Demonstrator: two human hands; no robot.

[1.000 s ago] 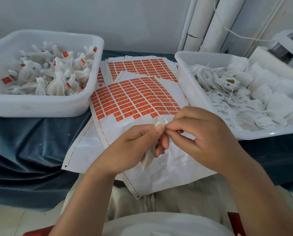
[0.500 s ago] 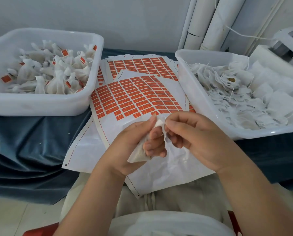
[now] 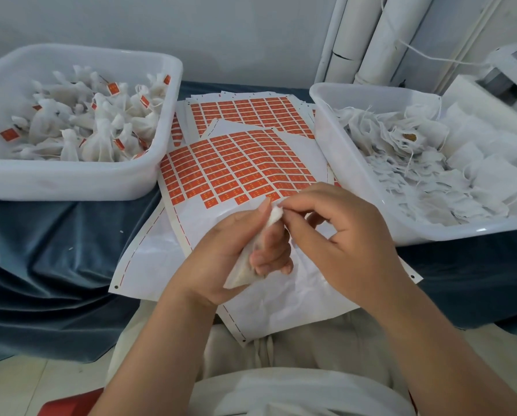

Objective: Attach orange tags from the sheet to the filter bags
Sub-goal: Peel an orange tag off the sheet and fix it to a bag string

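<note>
so, left hand (image 3: 236, 253) holds one white filter bag (image 3: 251, 259) in front of the torso, fingers (image 3: 269, 259) curled round its body, thumb up against the gathered top. right hand (image 3: 350, 235) is at the same top end, thumb and index fingertip pressed together, pinching the bag's neck or its string, cannot tell which. no orange tag visible on this bag. both hands hover just above the blank lower part of the tag sheet (image 3: 239, 172), which lies on the blue-cloth surface (image 3: 50, 241) and hangs over its front edge onto the lap. orange tags (image 3: 230, 163) fill the upper part of the sheet; bottom row is ragged, a few loose squares left. a second sheet (image 3: 251, 112) lies under it, farther back, also full of orange tags. left tub (image 3: 80, 181), white plastic, holds tied-up filter bags (image 3: 101, 136) with orange tags on strings. right tub (image 3: 356, 163), white plastic, holds flat untagged bags (image 3: 431, 175) in a loose heap with strings tangled; one shows a brown spot. white pipes (image 3: 371, 40) stand against the wall behind the right tub.
</note>
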